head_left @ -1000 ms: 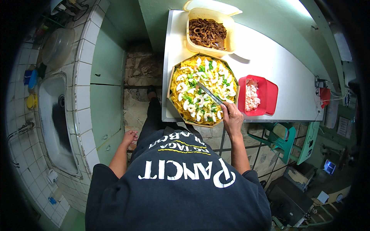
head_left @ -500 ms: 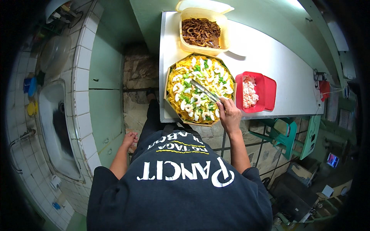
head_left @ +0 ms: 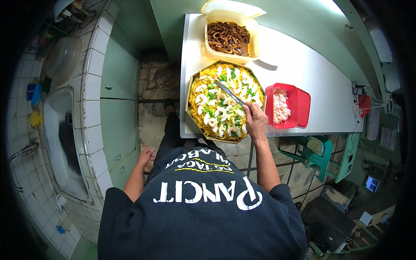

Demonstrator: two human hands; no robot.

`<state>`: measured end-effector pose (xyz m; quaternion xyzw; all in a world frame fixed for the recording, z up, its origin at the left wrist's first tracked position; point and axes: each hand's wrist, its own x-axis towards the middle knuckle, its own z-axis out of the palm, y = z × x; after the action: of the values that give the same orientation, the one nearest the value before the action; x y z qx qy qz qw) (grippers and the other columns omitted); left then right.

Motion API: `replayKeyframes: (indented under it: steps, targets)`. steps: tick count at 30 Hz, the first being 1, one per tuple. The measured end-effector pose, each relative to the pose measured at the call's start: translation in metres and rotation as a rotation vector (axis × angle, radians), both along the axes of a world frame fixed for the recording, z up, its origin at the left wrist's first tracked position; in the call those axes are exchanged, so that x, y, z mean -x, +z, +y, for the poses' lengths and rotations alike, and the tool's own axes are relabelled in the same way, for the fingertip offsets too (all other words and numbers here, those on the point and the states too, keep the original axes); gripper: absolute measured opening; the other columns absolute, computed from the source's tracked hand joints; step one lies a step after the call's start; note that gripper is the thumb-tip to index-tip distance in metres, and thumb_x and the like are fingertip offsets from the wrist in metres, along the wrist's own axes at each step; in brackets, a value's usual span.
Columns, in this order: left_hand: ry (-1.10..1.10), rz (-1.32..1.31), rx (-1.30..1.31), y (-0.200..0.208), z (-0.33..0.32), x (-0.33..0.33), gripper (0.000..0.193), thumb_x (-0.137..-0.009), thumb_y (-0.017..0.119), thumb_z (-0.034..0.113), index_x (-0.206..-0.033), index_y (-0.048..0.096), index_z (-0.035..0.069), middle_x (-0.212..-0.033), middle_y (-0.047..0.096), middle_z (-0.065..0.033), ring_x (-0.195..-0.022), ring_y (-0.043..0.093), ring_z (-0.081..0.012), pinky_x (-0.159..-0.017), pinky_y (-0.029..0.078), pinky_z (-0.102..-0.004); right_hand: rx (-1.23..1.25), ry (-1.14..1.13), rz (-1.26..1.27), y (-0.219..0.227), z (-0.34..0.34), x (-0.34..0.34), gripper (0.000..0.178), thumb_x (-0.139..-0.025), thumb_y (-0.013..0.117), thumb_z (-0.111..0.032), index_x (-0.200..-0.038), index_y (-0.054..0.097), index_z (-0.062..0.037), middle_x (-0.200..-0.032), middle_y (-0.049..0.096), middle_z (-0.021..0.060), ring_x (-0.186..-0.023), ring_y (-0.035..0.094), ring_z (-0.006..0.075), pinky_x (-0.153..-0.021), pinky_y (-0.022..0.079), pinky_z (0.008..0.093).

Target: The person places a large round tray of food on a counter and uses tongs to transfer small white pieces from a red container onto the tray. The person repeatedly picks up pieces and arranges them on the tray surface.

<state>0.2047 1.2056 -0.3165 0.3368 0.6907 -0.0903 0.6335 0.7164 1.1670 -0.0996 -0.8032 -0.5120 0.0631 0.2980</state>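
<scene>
My right hand [head_left: 256, 119] is closed round the end of metal tongs [head_left: 229, 93] over the near right of an octagonal tray [head_left: 189, 108]. The tips of the tongs reach down to the food near the middle of the tray. That food is yellow noodles [head_left: 200, 116] topped with white egg slices, green leafy bits and a few pale shrimp. To the tray's right stands a red container [head_left: 296, 104] with peeled shrimp [head_left: 281, 108] in its left part. Low at my left side, my left hand [head_left: 147, 156] hangs with its fingers curled and nothing visible in them.
Behind the tray, a pale yellow tub [head_left: 211, 53] holds dark brown cooked strips, with its lid [head_left: 234, 6] against the wall. All stand on a white table [head_left: 320, 86]. A green plastic chair [head_left: 318, 151] is under its right side. A tiled sink counter [head_left: 93, 112] runs along my left.
My right hand has shifted slightly up and left with the tongs, whose tips look closer together. The view has shifted a little. My left hand stays by my side.
</scene>
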Motion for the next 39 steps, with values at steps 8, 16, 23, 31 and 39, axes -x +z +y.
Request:
replayKeyframes:
  steps: [8,16,23,31,39]
  targets:
    - [-0.019,0.001,0.007,-0.008,-0.003,0.010,0.025,-0.096,0.051,0.031,-0.114,0.062,0.017,-0.090,0.065,0.0011,-0.073,0.062,-0.0116,-0.062,0.044,-0.0317,0.047,0.088,-0.186,0.006,-0.002,0.003,0.016,-0.091,0.064,-0.023,-0.100,0.066,-0.0094,-0.080,0.062,0.0100,-0.068,0.064,0.0295,-0.060,0.049,0.0390]
    - [0.014,-0.003,-0.006,-0.007,0.002,0.000,0.024,-0.097,0.052,0.031,-0.113,0.062,0.017,-0.088,0.065,0.0018,-0.068,0.060,-0.0107,-0.059,0.044,-0.0296,0.009,-0.038,0.088,-0.004,-0.002,-0.002,0.018,-0.092,0.064,-0.024,-0.096,0.067,-0.0065,-0.082,0.065,0.0111,-0.071,0.065,0.0297,-0.063,0.049,0.0376]
    - [0.012,-0.008,0.017,0.000,-0.001,0.003,0.022,-0.097,0.053,0.030,-0.111,0.063,0.016,-0.088,0.064,0.0022,-0.068,0.060,-0.0093,-0.058,0.043,-0.0269,0.005,-0.038,0.153,-0.007,-0.003,-0.001,0.017,-0.092,0.063,-0.022,-0.096,0.067,-0.0059,-0.082,0.065,0.0114,-0.073,0.065,0.0299,-0.063,0.050,0.0362]
    - [-0.034,0.034,0.014,0.003,0.003,0.003,0.024,-0.096,0.052,0.031,-0.112,0.062,0.017,-0.088,0.064,0.0022,-0.070,0.061,-0.0102,-0.059,0.043,-0.0276,0.039,0.107,-0.210,0.006,-0.003,0.009,0.017,-0.090,0.066,-0.023,-0.098,0.066,-0.0085,-0.079,0.060,0.0101,-0.069,0.063,0.0281,-0.061,0.049,0.0394]
    - [-0.049,-0.005,-0.006,0.008,0.008,-0.008,0.024,-0.096,0.052,0.032,-0.113,0.063,0.018,-0.088,0.064,0.0023,-0.067,0.061,-0.0096,-0.058,0.044,-0.0268,-0.081,-0.105,0.199,0.024,-0.042,-0.010,0.017,-0.093,0.062,-0.017,-0.100,0.067,-0.0024,-0.082,0.065,0.0129,-0.072,0.064,0.0257,-0.066,0.049,0.0344]
